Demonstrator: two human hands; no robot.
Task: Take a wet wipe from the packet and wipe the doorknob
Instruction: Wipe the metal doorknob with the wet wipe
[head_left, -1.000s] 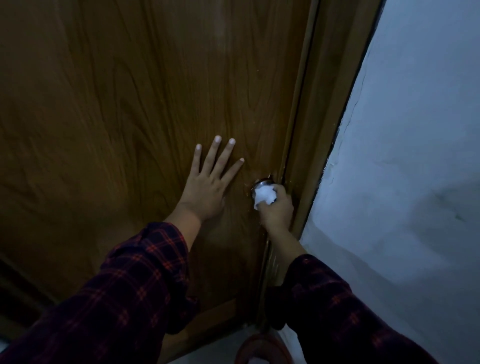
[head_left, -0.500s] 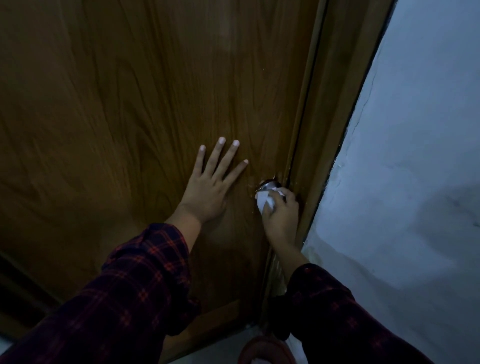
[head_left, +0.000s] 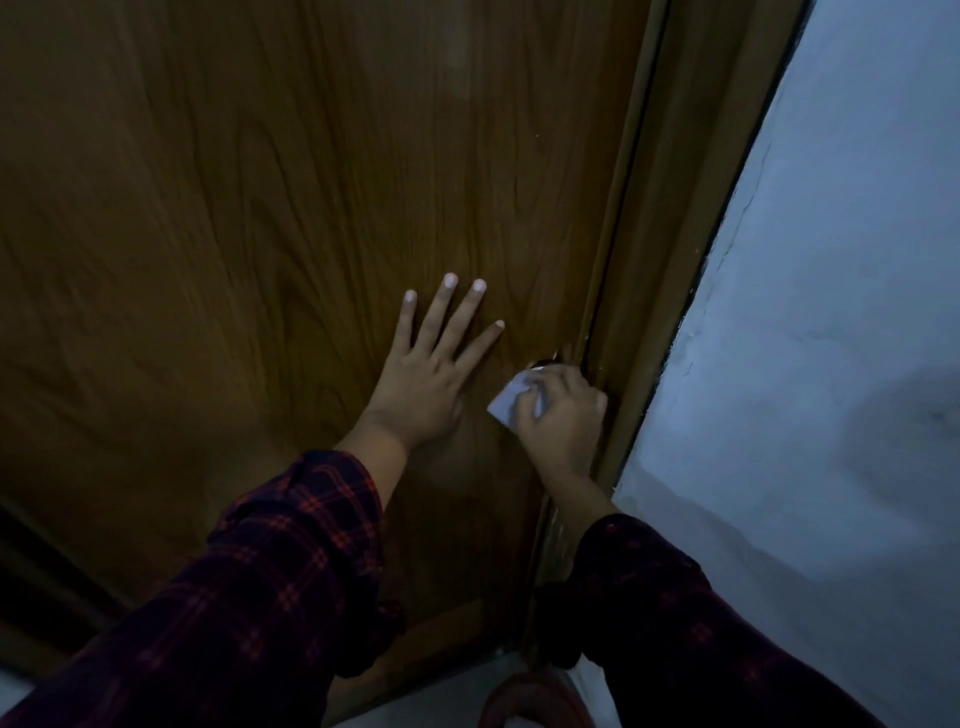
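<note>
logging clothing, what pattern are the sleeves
Dark plaid with red-orange lines, clearest on the left sleeve in the head view.

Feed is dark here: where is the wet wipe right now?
In the head view, the wet wipe is bunched in the right hand over the doorknob at the door's right edge, just right of the flat left hand.

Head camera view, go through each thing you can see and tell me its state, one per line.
Door: shut against its frame.
Doorknob: almost wholly covered, only a sliver shows.
Wet wipe: bunched, held on the doorknob.
Right hand: curled round the wet wipe and doorknob.
Left hand: flat on the door, fingers straight and spread.
</note>
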